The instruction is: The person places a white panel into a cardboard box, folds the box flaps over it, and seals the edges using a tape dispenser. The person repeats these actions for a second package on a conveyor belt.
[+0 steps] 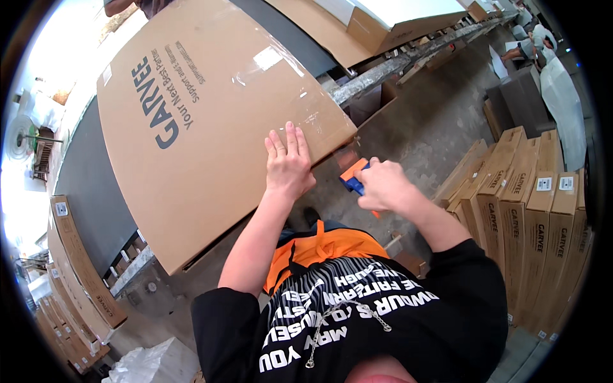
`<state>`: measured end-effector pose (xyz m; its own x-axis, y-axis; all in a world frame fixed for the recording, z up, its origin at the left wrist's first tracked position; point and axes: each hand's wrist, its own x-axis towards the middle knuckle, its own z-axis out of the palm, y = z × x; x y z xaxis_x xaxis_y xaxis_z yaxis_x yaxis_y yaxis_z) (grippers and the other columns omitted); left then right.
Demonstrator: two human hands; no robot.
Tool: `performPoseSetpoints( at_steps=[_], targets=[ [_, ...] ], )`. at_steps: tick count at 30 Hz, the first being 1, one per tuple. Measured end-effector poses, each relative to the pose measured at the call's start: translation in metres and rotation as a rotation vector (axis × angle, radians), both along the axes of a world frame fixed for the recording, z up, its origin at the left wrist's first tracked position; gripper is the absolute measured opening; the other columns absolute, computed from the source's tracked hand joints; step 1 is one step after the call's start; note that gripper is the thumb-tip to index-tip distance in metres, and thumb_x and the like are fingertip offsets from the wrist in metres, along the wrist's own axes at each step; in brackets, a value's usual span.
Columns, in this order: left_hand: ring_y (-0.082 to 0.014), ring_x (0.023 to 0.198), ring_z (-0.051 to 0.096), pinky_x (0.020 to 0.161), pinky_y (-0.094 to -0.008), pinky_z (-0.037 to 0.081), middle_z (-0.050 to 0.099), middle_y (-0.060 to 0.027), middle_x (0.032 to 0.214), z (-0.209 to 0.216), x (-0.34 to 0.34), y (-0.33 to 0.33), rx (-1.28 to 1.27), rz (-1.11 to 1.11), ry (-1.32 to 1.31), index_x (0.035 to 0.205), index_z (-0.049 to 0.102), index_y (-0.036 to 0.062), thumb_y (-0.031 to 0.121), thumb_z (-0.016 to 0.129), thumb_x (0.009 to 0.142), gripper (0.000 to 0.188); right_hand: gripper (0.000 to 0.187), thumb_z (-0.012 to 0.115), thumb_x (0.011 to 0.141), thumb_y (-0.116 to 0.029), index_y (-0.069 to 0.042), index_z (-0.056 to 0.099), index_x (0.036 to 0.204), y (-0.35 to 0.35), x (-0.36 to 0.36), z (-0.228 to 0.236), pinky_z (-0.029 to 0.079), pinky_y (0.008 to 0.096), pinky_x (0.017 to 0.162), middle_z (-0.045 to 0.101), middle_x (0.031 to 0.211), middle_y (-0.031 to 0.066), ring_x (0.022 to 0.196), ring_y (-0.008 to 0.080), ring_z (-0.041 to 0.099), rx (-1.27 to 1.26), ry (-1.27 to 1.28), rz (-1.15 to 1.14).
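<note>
**Flat hand on the carton, tape dispenser at its corner**

The left hand [288,165] lies flat on the top face of a large brown cardboard carton [204,121], close to the near right corner of it. Its fingers [292,139] are straight and only slightly spread, with the palm pressing down on the cardboard — they grip nothing.

The right hand [383,186] is just beside that corner, a little lower and to the right. Its fingers are curled tight around the handle of an orange and blue tape dispenser [353,176], and the head of the tool points toward the edge of the carton. If the tool really touches the cardboard, I cannot tell. A strip of clear shiny tape [300,96] runs over the top face toward this same corner.

The carton rests on a long conveyor with a dark belt [89,185], and a metal rail [377,73] goes along its side. Further along the belt lies another carton [389,22] with a pale top.

On the right, a row of narrow tall boxes [530,210] stands on the concrete floor [434,121] (all of the same brown colour). On the left, more flat boxes [80,268] lean in a stack below the belt. The person wears a black shirt with white letters and an orange apron [319,249].
</note>
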<state>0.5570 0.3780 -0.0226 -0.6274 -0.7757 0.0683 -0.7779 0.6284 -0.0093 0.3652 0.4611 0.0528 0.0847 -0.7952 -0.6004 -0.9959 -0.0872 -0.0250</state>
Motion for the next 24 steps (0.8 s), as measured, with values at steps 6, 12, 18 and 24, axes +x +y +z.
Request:
performPoseSetpoints(
  at_steps=[6, 12, 18, 24],
  targets=[
    [-0.0557, 0.128, 0.042, 0.11, -0.0561, 0.034, 0.037, -0.0277, 0.149, 0.007, 0.004, -0.002, -0.011, -0.026, -0.024, 0.142, 0.038, -0.0073, 0.03, 0.078, 0.065, 0.095, 0.024, 0.068, 0.062, -0.022, -0.009, 0.076, 0.081, -0.033, 0.051, -0.037, 0.055, 0.0359, 0.075, 0.072, 0.085, 0.0127, 0.097, 0.0301, 0.065, -0.009, -0.03, -0.015],
    [-0.0517, 0.137, 0.031, 0.116, -0.0543, 0.023, 0.03, -0.0277, 0.152, -0.005, 0.086, 0.016, 0.0, -0.157, 0.083, 0.146, 0.029, -0.0076, 0.036, 0.079, 0.069, 0.102, 0.041, 0.058, 0.074, -0.029, -0.014, 0.073, 0.109, 0.061, 0.089, -0.147, 0.052, 0.0407, 0.091, 0.069, 0.111, 0.0157, 0.109, 0.0299, 0.064, 0.094, -0.106, -0.384],
    [-0.0538, 0.139, 0.027, 0.117, -0.0549, 0.022, 0.028, -0.0341, 0.15, 0.044, 0.371, 0.087, 0.167, 0.159, -0.261, 0.144, 0.028, -0.0125, 0.039, 0.082, 0.067, 0.107, 0.045, 0.056, 0.075, -0.03, -0.023, 0.067, 0.118, 0.146, 0.176, -0.141, 0.051, 0.0456, 0.092, 0.068, 0.113, 0.016, 0.107, 0.0349, 0.064, 0.174, -0.086, -0.462],
    [-0.049, 0.136, 0.036, 0.117, -0.0516, 0.023, 0.039, -0.0352, 0.144, -0.001, 0.447, 0.095, 0.007, -0.009, 0.144, 0.136, 0.041, -0.0144, 0.042, 0.08, 0.067, 0.097, 0.032, 0.062, 0.075, -0.025, -0.021, 0.068, 0.107, 0.067, 0.362, 0.038, 0.054, 0.0507, 0.069, 0.061, 0.096, 0.0157, 0.077, 0.0398, 0.066, -0.653, -0.4, -0.089]
  ],
)
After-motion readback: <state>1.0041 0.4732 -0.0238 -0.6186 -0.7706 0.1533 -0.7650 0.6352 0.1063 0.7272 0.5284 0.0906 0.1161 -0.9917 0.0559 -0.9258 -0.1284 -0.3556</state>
